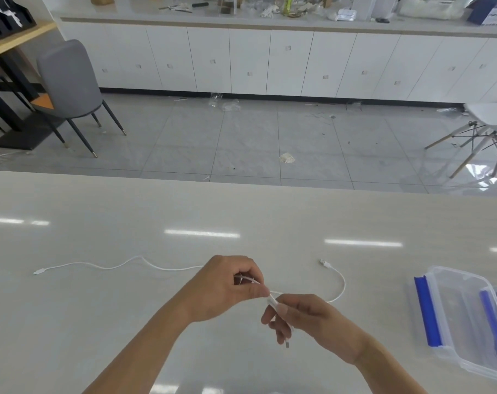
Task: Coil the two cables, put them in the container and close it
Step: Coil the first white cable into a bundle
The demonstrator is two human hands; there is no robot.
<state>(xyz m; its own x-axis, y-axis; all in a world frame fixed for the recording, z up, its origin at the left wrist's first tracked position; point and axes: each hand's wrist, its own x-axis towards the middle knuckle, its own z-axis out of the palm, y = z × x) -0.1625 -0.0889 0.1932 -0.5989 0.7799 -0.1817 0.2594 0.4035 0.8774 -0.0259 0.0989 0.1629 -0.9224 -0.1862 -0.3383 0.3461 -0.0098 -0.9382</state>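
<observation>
Surface: pale glossy table [184, 217]; tiled floor, white cabinets behind.
Count: 2 white cables [113, 265], 1 clear container [454, 314] right of hands.
Grip: left hand [227, 285] & right hand [304, 317] both pinched on one cable.

Between your fingers [260, 292] runs a smooth white plastic-coated cable [113, 265]. Beneath them you have a glossy, pale stone-look table [241, 211]. Right of them sits a clear plastic container [466, 317] with blue clips.

Office workroom: white cabinets [270, 64], cluttered counter [270, 12], chairs [71, 89].
</observation>
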